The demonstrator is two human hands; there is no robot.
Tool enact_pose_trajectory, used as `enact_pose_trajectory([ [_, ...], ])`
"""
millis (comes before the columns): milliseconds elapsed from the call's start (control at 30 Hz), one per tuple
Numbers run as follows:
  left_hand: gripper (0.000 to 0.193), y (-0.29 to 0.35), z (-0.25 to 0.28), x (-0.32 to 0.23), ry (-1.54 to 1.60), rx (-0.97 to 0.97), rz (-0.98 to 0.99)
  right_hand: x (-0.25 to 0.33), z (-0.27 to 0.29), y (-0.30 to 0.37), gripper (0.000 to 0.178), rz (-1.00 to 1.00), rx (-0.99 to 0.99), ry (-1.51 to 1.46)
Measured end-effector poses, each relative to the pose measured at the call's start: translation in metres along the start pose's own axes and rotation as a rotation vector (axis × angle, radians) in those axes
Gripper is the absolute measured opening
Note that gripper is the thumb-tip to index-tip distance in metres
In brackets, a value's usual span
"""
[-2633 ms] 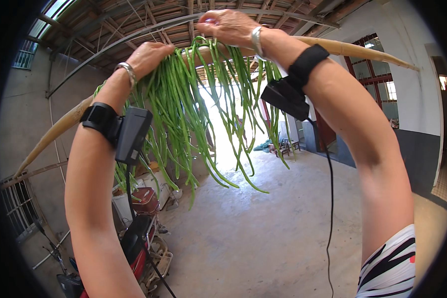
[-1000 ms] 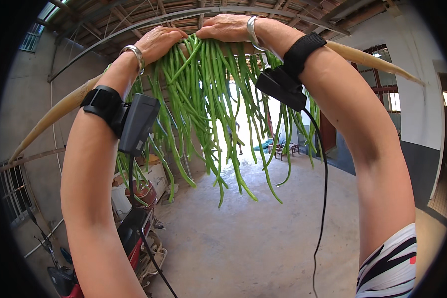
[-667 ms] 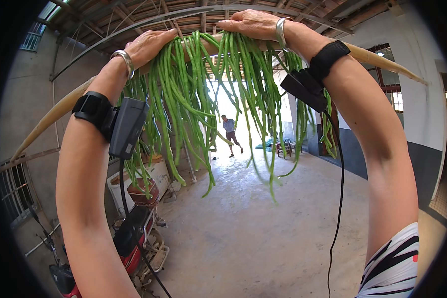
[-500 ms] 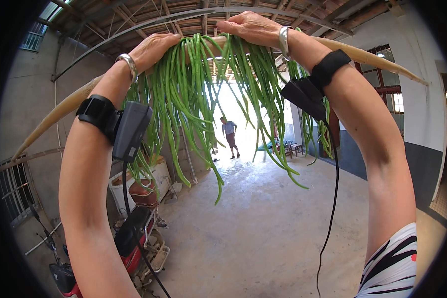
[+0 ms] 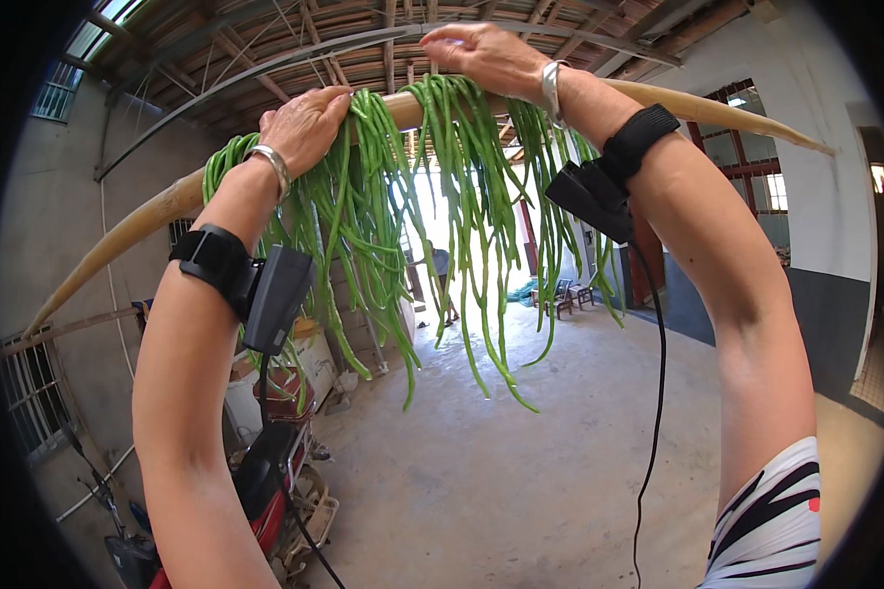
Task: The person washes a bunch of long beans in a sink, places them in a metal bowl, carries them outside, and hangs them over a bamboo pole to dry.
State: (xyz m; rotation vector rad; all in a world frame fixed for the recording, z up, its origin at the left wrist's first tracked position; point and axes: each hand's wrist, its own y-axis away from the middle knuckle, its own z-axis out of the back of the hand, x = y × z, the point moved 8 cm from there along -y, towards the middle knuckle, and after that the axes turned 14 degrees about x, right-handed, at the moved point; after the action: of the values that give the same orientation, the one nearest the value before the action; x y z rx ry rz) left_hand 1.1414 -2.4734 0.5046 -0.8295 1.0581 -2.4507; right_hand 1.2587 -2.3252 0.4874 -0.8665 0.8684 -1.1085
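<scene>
Long green beans (image 5: 373,196) hang in draped bunches over a pale wooden pole (image 5: 403,110) held up across the upper view, tapering at both ends. My left hand (image 5: 303,128) lies over the pole, its fingers curled onto the beans on the left part; the fingertips are partly hidden. Above the right bunches, my right hand (image 5: 491,61) has its fingers stretched out to the left, lifted off the beans and holding nothing. More beans hang behind my right wrist. Both wrists wear silver bangles, and dark devices with cables are strapped to the forearms.
A red motorbike (image 5: 265,491) stands at lower left beside a white box-like unit (image 5: 314,358). Small stools (image 5: 565,296) are near the bright doorway, where a person (image 5: 444,270) is half hidden behind the beans. A barred window (image 5: 746,147) is in the right wall.
My left hand has shifted down on the beans, and more bean loops show at its left. My right hand has risen off the beans, which have swung and spread apart.
</scene>
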Motion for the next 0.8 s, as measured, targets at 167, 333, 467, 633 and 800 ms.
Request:
enact_pose_trajectory([
  [167, 0.044, -0.006, 0.004, 0.019, 0.222, -0.022, -0.036, -0.022, 0.015, 0.003, 0.033, -0.137, 0.085, 0.247],
  [333, 0.044, 0.002, 0.002, 0.000, 0.028, 0.115, 0.081, -0.046, 0.006, 0.015, 0.029, -0.281, 0.179, 0.299],
  [467, 0.047, 0.004, 0.007, -0.007, -0.124, 0.084, 0.178, -0.053, 0.020, 0.026, 0.037, -0.440, 0.147, 0.408],
  [633, 0.039, 0.004, 0.000, -0.015, -0.257, 0.053, -0.042, -0.053, 0.020, 0.037, 0.040, -0.291, 0.123, 0.518],
  [800, 0.041, 0.069, 0.010, -0.017, -0.318, -0.185, -0.106, 0.019, -0.005, 0.094, 0.043, -0.143, 0.067, 0.269],
])
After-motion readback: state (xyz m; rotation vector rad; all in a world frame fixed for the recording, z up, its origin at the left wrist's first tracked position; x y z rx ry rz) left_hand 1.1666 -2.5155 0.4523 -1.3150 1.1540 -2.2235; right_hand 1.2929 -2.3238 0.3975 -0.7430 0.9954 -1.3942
